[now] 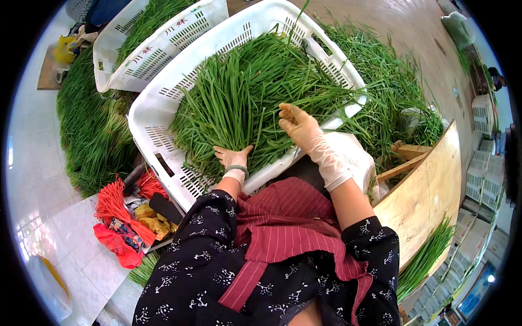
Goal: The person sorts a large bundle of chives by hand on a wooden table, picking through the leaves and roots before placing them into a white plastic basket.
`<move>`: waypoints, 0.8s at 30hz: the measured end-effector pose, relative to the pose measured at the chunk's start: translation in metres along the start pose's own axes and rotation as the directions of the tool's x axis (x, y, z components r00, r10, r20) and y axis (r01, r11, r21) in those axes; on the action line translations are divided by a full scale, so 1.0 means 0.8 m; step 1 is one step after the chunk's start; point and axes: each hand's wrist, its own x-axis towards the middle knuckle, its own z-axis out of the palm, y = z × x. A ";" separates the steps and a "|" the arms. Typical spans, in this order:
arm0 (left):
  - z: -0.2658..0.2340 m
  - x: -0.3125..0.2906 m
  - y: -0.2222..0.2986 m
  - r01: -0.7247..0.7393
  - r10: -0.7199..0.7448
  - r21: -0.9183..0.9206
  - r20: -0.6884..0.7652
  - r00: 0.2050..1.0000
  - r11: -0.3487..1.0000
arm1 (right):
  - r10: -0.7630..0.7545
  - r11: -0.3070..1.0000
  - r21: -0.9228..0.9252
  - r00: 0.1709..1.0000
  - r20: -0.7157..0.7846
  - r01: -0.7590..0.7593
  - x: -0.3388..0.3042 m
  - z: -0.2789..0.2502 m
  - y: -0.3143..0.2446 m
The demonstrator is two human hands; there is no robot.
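Observation:
A white slotted plastic crate point(155, 103) stands tilted before me, heaped with long green garlic chives point(293, 70). My left hand point(234, 158), in a thin pale glove with a dark band at the wrist, is closed round the lower end of a bunch of chives point(225, 103). The bunch's leaves fan out away from me. Above the crate's near right side is my right hand point(299, 126), its gloved fingers curled and stained yellowish. Leaves pass behind those fingers; whether they pinch any cannot be made out.
Another white crate point(163, 46) of chives stands at the far left. Piles of chives lie on the left floor point(89, 125) and far right point(391, 87). Red ties point(117, 204) lie at the left near a red bag point(122, 247). A wooden board point(427, 190) leans at the right.

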 end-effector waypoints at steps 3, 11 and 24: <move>-0.002 0.047 -0.042 -0.191 0.192 -0.051 0.008 0.981 0.980 | 0.065 0.987 -0.148 0.997 0.029 -0.060 0.007 0.012 0.020; -0.156 0.088 -0.055 0.064 0.352 -0.538 0.632 0.690 0.841 | 0.229 0.957 -0.204 0.969 0.092 -0.206 0.013 0.015 0.048; -0.231 0.074 0.083 -0.737 0.643 0.065 0.440 0.626 0.673 | 0.329 0.944 -0.119 0.913 0.242 -0.308 0.015 0.018 0.041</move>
